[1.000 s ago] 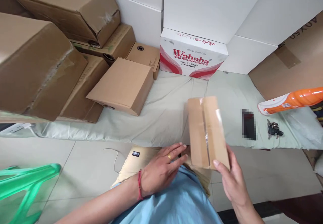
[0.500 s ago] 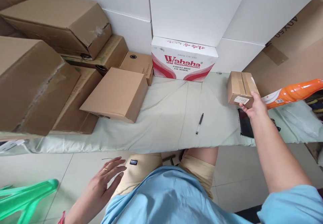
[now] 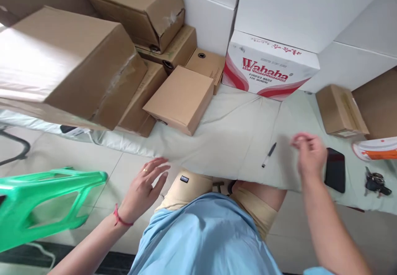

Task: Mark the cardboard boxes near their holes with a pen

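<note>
The small carton (image 3: 341,109), in the right hand (image 3: 311,157) half a second earlier, now stands clear of it at the right rear of a cloth-covered table (image 3: 229,142), and the hand is back toward the near edge. Closest to the camera, the left hand (image 3: 144,188) hangs bare short of the table, fingers spread wide, a green stool (image 3: 18,200) off to its left. The right hand is blurred, its fingers curled; nothing shows in its grasp, but how tightly they close cannot be told. It hovers between a pen (image 3: 269,155), lying just to its left, and a dark phone (image 3: 336,170) to its right, with keys (image 3: 376,182) farther right. The pen looks slim enough to roll off the front if a knuckle brushes it, and a careless forearm could shove the phone over the same edge. Beyond, an orange-and-white bottle (image 3: 376,149) lies just in front of the small carton; a bump there could probably set it rolling. Brown boxes (image 3: 182,93) crowd the left, and a red-and-white Wahaha box (image 3: 269,68) stands at the back.
</note>
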Motion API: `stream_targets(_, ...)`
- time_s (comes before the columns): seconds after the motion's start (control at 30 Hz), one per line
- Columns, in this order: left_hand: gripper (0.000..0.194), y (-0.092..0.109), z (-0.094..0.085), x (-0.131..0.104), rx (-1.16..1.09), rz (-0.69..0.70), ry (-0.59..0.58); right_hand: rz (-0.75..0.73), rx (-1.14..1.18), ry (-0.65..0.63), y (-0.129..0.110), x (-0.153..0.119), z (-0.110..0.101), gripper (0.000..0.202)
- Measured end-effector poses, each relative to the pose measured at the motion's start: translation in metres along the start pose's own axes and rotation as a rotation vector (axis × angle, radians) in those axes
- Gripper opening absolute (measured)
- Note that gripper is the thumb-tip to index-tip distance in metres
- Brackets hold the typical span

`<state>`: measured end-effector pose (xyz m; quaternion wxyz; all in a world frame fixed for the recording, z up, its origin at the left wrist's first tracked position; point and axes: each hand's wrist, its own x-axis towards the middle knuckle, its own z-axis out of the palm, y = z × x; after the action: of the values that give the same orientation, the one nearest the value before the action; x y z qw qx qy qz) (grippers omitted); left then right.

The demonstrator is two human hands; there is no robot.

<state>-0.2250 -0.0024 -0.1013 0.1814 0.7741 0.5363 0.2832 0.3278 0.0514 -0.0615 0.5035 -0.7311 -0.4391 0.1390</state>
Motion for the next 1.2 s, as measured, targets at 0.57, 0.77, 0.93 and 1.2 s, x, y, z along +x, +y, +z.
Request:
stream_targets(0.57,0.069,-0.007,0.074,0.136,-0.846,-0.775,0.758,0.134,0.386,-0.616,-0.101,-0.075,0.173,0.06)
stream_targets(0.77,0.073,-0.003,0.073,0.136,-0.974,-0.704,0.692,0.121,0.438,-0.634,-0.122,-0.062,0.208,0.102)
stream_targets(0.93,0.063,0.025,0.049,0.115,-1.102,-0.709,0.237,0.179,0.469,-0.701,-0.119,-0.068,0.2,0.085)
stream_targets(1.2,0.068,0.127,0.035,0.065,-0.686,0.079,-0.134,0.467,0.498,-0.457,-0.071,-0.077,0.09,0.065)
